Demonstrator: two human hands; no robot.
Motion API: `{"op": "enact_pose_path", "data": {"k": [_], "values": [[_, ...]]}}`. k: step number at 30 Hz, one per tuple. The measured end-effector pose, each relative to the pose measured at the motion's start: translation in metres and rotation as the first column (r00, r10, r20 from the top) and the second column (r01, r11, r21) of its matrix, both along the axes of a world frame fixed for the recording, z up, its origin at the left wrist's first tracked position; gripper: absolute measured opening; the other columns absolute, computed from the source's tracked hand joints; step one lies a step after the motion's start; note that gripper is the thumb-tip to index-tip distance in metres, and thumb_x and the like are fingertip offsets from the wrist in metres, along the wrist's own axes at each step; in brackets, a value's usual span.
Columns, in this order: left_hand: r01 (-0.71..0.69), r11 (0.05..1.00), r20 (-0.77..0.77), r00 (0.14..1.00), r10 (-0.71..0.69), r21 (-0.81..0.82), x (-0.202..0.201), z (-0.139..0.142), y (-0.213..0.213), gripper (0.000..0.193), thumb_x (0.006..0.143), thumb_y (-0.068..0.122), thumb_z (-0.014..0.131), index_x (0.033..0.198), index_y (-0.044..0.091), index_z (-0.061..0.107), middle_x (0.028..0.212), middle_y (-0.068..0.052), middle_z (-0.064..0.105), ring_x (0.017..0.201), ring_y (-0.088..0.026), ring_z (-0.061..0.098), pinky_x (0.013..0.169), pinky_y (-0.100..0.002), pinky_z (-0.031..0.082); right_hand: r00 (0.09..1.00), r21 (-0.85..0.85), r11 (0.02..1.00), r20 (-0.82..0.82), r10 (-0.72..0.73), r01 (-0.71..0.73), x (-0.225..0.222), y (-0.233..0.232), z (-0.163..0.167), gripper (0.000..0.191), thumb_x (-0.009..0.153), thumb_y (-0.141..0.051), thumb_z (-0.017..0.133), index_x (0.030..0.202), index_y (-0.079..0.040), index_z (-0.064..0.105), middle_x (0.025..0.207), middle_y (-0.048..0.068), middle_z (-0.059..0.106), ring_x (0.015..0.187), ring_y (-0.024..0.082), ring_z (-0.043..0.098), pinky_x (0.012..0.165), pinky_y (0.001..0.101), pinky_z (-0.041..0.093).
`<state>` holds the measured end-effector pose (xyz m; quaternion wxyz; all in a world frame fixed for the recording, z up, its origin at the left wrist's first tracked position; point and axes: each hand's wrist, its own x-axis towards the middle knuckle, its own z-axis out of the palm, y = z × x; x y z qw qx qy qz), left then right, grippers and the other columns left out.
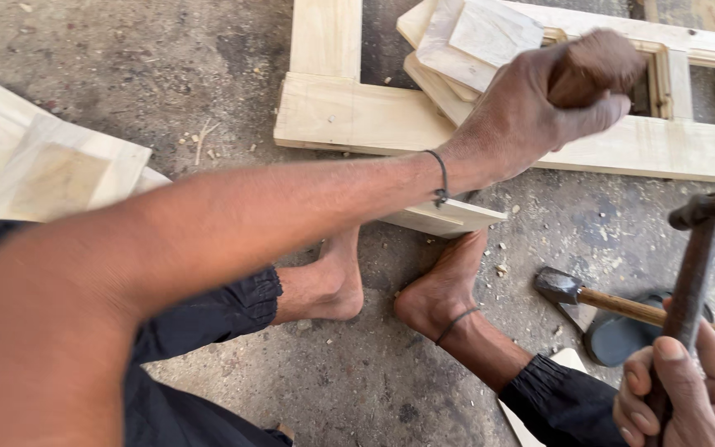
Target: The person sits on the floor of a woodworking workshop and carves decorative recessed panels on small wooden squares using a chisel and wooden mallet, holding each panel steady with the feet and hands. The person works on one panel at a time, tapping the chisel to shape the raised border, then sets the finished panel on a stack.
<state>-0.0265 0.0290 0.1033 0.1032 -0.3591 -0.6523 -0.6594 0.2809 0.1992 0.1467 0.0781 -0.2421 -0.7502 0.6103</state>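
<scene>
Gripping a brown handle (pixel 593 66) over the frame edge (pixel 357 116), left hand (pixel 531 108), right hand (pixel 684 393) clutching hammer (pixel 697 257)

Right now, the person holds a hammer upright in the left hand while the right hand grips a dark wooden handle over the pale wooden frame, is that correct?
Not quite: the hands are swapped. The head view shows the hammer upright in the right hand, low at the right edge, while the left hand, arm reaching across, grips the dark wooden handle over the pale wooden frame.
</scene>
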Motion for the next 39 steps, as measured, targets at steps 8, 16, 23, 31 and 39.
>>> {"op": "enact_pose_path", "data": {"k": [8, 16, 23, 31, 39], "values": [[-0.150, 0.856, 0.470, 0.874, -0.119, 0.495, 0.035, -0.020, 0.012, 0.031, 0.090, 0.038, 0.077, 0.081, 0.012, 0.064, 0.062, 0.003, 0.056, 0.052, -0.006, 0.056, 0.043, -0.023, 0.051, 0.998, 0.078, 0.996, 0.022, -0.052, 0.050, -0.006, -0.019, 0.017, 0.043, 0.116, -0.018, 0.048, 0.157, -0.004, 0.046, 0.070, 0.014, 0.045, 0.043, 0.014, 0.041, 0.036, 0.0302, 0.035], [-0.155, 0.842, 0.442, 0.890, -0.108, 0.517, 0.039, -0.038, 0.002, 0.027, 0.094, 0.031, 0.077, 0.078, 0.013, 0.066, 0.058, 0.005, 0.057, 0.053, -0.004, 0.057, 0.047, -0.020, 0.050, 0.998, 0.060, 0.997, 0.041, -0.057, 0.054, -0.005, -0.021, 0.017, 0.047, 0.116, -0.020, 0.048, 0.159, -0.001, 0.047, 0.070, 0.012, 0.047, 0.044, 0.011, 0.044, 0.035, 0.0285, 0.037], [-0.159, 0.851, 0.441, 0.893, -0.092, 0.501, 0.044, -0.036, -0.001, 0.025, 0.093, 0.031, 0.077, 0.081, 0.012, 0.067, 0.059, 0.005, 0.059, 0.055, -0.003, 0.059, 0.048, -0.019, 0.051, 0.997, 0.052, 0.997, 0.035, -0.067, 0.065, -0.004, -0.024, 0.018, 0.051, 0.116, -0.019, 0.048, 0.163, -0.002, 0.046, 0.069, 0.011, 0.047, 0.045, 0.010, 0.043, 0.034, 0.0279, 0.036], [-0.179, 0.854, 0.457, 0.886, -0.077, 0.489, 0.048, -0.035, 0.000, 0.026, 0.093, 0.032, 0.078, 0.081, 0.012, 0.065, 0.059, 0.005, 0.059, 0.055, -0.003, 0.060, 0.048, -0.019, 0.052, 0.998, 0.027, 0.998, 0.022, -0.056, 0.055, -0.004, -0.021, 0.016, 0.050, 0.115, -0.019, 0.048, 0.162, -0.003, 0.047, 0.069, 0.011, 0.047, 0.045, 0.010, 0.043, 0.034, 0.0274, 0.036], [-0.200, 0.848, 0.447, 0.893, -0.048, 0.490, 0.046, -0.036, -0.001, 0.027, 0.092, 0.035, 0.078, 0.083, 0.012, 0.066, 0.059, 0.005, 0.059, 0.055, -0.002, 0.060, 0.048, -0.019, 0.051, 0.998, 0.019, 0.998, 0.033, -0.059, 0.058, -0.006, -0.022, 0.014, 0.048, 0.115, -0.019, 0.049, 0.160, -0.002, 0.047, 0.069, 0.011, 0.047, 0.045, 0.010, 0.043, 0.034, 0.0274, 0.036]]}}
